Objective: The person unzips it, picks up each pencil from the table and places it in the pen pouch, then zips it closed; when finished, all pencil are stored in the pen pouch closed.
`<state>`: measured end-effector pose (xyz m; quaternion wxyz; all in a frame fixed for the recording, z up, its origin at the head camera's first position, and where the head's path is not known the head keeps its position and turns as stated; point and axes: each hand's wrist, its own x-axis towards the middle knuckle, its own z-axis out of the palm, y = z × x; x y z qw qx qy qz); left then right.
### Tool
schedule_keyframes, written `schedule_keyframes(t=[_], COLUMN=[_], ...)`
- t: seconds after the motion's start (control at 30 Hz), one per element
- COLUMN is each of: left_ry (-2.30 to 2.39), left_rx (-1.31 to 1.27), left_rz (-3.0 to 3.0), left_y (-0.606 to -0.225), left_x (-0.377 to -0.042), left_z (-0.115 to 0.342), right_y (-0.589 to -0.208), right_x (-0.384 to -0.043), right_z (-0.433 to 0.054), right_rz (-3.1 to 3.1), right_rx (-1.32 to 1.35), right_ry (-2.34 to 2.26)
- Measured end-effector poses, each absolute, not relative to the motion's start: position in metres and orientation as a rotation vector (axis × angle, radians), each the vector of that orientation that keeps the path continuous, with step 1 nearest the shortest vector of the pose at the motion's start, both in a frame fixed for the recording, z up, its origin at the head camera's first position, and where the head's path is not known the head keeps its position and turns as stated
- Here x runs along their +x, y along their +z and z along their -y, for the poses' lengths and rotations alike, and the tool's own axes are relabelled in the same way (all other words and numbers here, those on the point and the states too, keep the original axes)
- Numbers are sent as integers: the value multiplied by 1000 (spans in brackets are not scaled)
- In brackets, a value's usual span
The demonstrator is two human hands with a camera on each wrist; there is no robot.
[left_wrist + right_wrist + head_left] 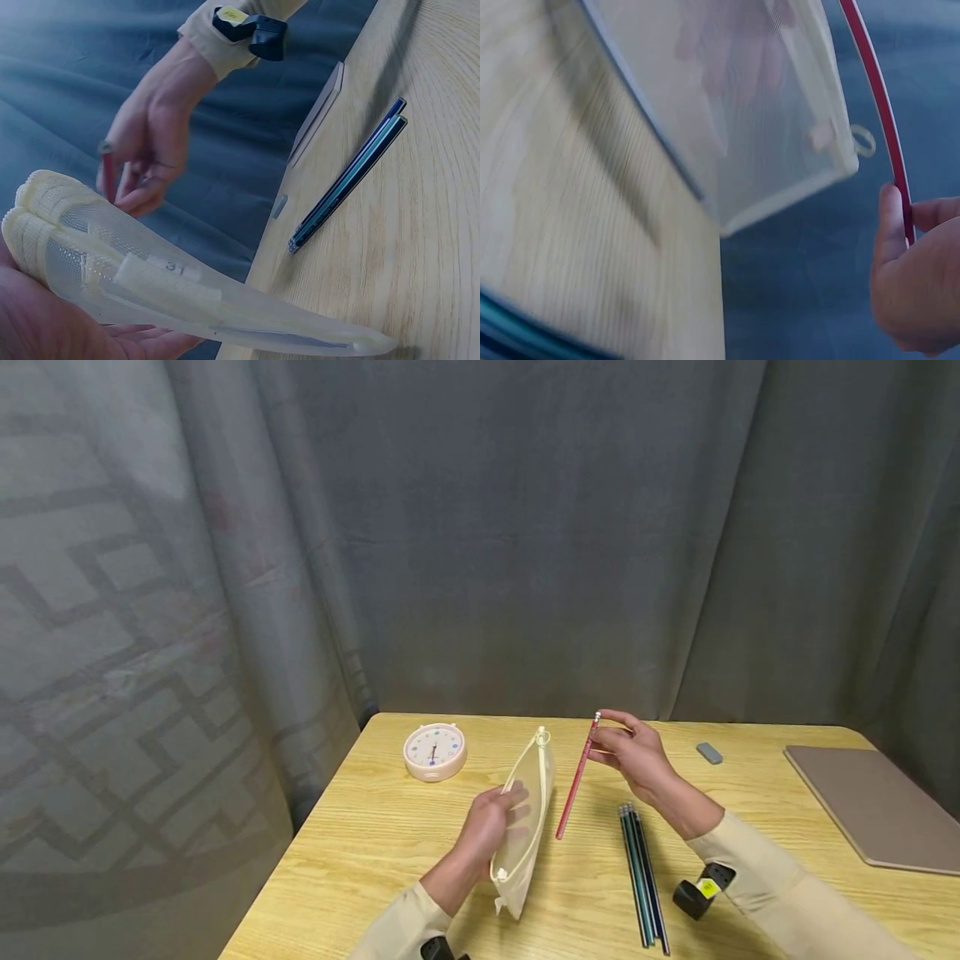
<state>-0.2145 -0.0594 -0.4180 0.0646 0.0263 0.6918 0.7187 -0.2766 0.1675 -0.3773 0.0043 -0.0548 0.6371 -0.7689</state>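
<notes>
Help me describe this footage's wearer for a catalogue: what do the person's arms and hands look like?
The left hand and right hand are ungloved. The left sleeve and right sleeve are long and plain cream-beige. A small black device sits at each wrist; the right device carries a yellow label, its text unreadable.

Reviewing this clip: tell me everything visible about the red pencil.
The red pencil is slim and straight, with a glossy-looking red body and a pale, silvery fitting at its upper end; its lower end looks blunt. It is held up off the table, slanting down towards the pale mesh pouch without touching it. The fingers of the right hand pinch it near the top. Any print is too small to read.
</notes>
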Motion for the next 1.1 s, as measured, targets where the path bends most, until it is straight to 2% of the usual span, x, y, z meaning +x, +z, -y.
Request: schedule_keyframes(t=[0.3, 1.1], left_ry=[2169, 2180], left_rx=[84, 89], left_rz=[-2083, -2053], left_y=[-417, -416], left_x=[-217, -217], left_z=[57, 50], right_y=[-367, -378], right_x=[-276, -263], right_z=[-138, -106], right_rz=[-1923, -2148], right_rx=[-190, -225], right_ry=[-2433, -2369])
